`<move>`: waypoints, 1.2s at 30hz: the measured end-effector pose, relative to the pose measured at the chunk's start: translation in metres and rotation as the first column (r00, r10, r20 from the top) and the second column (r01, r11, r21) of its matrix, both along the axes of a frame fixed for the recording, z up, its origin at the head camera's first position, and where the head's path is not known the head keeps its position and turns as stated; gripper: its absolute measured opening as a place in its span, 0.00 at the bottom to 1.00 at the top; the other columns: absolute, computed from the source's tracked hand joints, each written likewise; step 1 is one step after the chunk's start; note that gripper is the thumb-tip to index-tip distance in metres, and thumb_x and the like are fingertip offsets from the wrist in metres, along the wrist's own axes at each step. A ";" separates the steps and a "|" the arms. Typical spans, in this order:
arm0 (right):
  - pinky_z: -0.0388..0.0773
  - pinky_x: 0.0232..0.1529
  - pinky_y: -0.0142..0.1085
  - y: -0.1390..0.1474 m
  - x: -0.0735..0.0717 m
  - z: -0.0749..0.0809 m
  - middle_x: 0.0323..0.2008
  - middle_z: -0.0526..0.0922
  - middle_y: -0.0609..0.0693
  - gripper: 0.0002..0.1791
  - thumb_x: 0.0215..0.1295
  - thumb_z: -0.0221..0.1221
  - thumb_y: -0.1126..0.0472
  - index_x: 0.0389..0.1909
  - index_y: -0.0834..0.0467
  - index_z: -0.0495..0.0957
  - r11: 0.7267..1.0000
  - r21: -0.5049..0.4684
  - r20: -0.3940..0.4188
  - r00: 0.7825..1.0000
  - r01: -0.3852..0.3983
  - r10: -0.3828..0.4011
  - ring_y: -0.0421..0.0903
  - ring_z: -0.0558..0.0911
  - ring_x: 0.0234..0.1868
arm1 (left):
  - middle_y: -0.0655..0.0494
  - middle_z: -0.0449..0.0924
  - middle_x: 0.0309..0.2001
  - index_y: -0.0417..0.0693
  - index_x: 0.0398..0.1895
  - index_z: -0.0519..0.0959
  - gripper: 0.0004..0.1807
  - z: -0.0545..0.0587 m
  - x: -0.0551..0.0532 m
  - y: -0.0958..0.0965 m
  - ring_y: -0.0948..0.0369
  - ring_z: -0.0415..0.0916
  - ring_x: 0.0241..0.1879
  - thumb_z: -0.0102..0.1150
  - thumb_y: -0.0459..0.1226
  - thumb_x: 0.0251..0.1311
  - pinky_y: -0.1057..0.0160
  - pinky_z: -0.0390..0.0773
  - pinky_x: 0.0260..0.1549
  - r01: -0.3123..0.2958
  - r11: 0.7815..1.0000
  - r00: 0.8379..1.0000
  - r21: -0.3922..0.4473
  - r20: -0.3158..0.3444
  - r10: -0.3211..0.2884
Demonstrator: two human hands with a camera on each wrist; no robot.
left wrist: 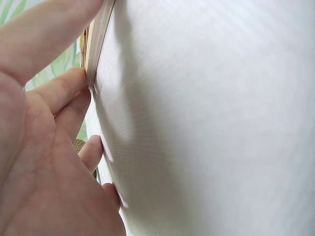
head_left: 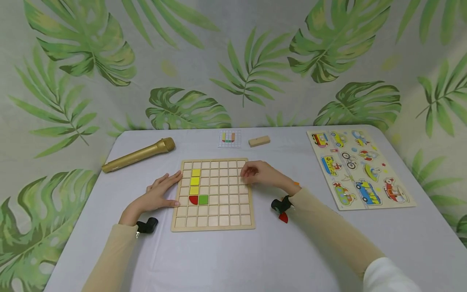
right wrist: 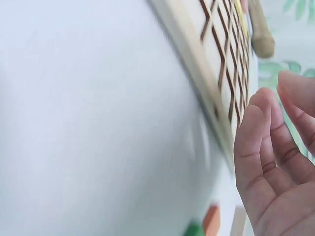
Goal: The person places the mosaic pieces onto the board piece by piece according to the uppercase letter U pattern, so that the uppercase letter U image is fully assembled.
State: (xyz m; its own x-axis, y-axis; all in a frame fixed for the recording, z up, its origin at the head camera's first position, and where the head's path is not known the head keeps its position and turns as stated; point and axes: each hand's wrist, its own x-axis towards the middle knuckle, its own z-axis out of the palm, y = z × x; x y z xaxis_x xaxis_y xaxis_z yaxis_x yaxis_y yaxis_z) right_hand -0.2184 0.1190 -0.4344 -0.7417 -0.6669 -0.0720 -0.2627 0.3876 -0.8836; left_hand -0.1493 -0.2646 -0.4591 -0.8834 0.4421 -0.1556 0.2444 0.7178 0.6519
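Observation:
A wooden grid board [head_left: 213, 228] lies in the middle of the table. In one column of its cells sit several yellow squares [head_left: 195, 181], with a red quarter-round piece [head_left: 193, 200] below them and a green square [head_left: 203, 199] beside that. My left hand [head_left: 157, 196] rests at the board's left edge, its fingers extended; fingertips meet the rim in the left wrist view. Over the right edge of the board is my right hand [head_left: 260, 172], fingers bent and thumb apart from them. The right wrist view shows nothing between thumb and fingers [right wrist: 253, 132].
A gold microphone [head_left: 138, 155] lies back left. Behind the board are a pattern card [head_left: 229, 138] and a wooden block [head_left: 259, 141]. On the right lies a picture puzzle board [head_left: 359, 170]. A red piece [head_left: 283, 217] shows by the right wrist; orange [right wrist: 212, 220] and green pieces [right wrist: 194, 229] lie nearby.

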 end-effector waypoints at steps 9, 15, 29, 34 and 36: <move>0.74 0.36 0.36 0.055 -0.005 0.003 0.37 0.81 0.57 0.09 0.61 0.60 0.70 0.42 0.68 0.78 0.994 0.020 -0.027 0.994 0.103 -0.103 0.50 0.76 0.36 | 0.48 0.43 0.75 0.45 0.75 0.52 0.51 0.001 0.001 0.000 0.40 0.32 0.72 0.69 0.49 0.52 0.31 0.39 0.54 0.002 1.000 1.000 0.014 0.001 -0.002; 0.76 0.37 0.39 0.078 -0.004 0.001 0.37 0.79 0.56 0.08 0.63 0.58 0.70 0.43 0.66 0.78 0.984 0.040 -0.017 0.985 0.174 -0.173 0.52 0.75 0.37 | 0.47 0.43 0.75 0.44 0.75 0.52 0.51 0.002 0.001 0.001 0.40 0.31 0.72 0.69 0.49 0.52 0.31 0.39 0.54 0.000 1.000 1.000 0.009 0.004 0.000; 0.74 0.36 0.39 0.076 -0.004 -0.006 0.38 0.80 0.57 0.11 0.57 0.57 0.76 0.40 0.65 0.78 0.973 0.082 -0.055 0.975 0.218 -0.214 0.51 0.75 0.36 | 0.48 0.43 0.76 0.46 0.75 0.52 0.51 0.000 0.002 0.001 0.41 0.31 0.72 0.69 0.49 0.52 0.31 0.39 0.54 -0.008 1.000 1.000 0.002 0.004 0.008; 0.73 0.38 0.40 0.074 -0.004 -0.007 0.38 0.80 0.57 0.11 0.55 0.62 0.76 0.40 0.66 0.78 0.969 0.114 -0.120 0.972 0.217 -0.204 0.51 0.76 0.37 | 0.49 0.43 0.76 0.46 0.75 0.52 0.51 -0.001 0.001 0.000 0.41 0.31 0.72 0.69 0.49 0.52 0.31 0.39 0.53 -0.004 1.000 1.000 0.004 0.000 0.004; 0.73 0.39 0.41 0.073 -0.004 -0.008 0.38 0.80 0.57 0.12 0.54 0.63 0.76 0.40 0.66 0.77 0.967 0.127 -0.140 0.969 0.222 -0.205 0.51 0.76 0.37 | 0.49 0.43 0.76 0.47 0.75 0.52 0.51 -0.001 0.001 0.000 0.41 0.31 0.72 0.68 0.49 0.52 0.31 0.39 0.54 -0.004 1.000 1.000 0.003 0.001 0.004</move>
